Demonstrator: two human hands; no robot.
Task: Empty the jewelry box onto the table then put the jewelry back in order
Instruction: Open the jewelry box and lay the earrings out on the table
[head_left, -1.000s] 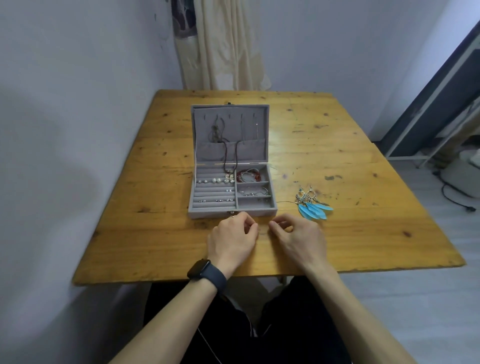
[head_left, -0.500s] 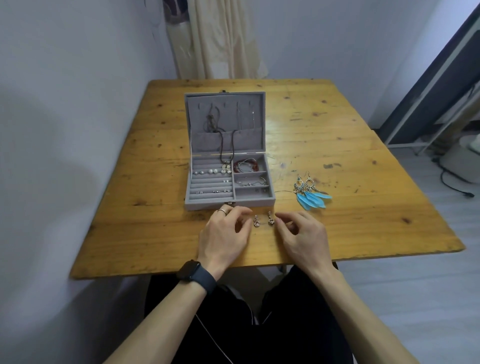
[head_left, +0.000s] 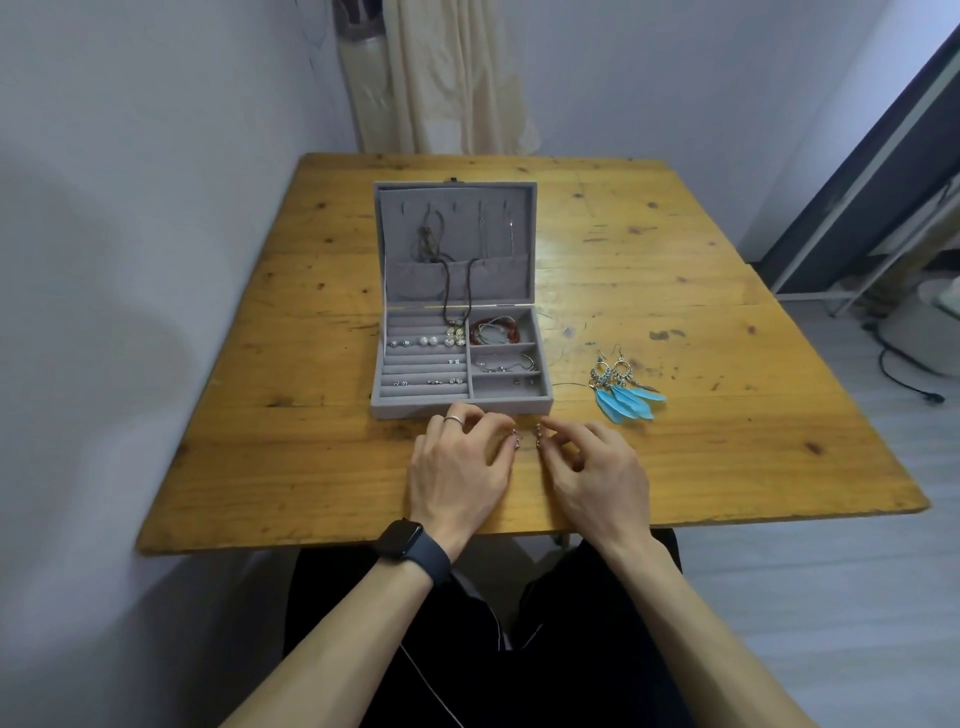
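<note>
1. Head view: two small earrings (head_left: 525, 437) lie on the table (head_left: 727, 457) between the left hand (head_left: 460, 470) and right hand (head_left: 597, 470); whether the curled fingers pinch them, I cannot tell.
2. The open jewelry box (head_left: 460, 400) sits at 12 o'clock from the hands, holding studs, a red bracelet (head_left: 494, 332) and a cord necklace.
3. The blue feather earrings (head_left: 623, 387) lie at 3 o'clock of the box.

A plain home room, to judge by the worn wooden table (head_left: 675, 291) pushed into a corner of bare white walls (head_left: 130, 182), a cream curtain (head_left: 452, 78) hanging behind it, grey plank flooring (head_left: 831, 597) to the right, and an open jewelry box (head_left: 457, 322) of personal trinkets.
</note>
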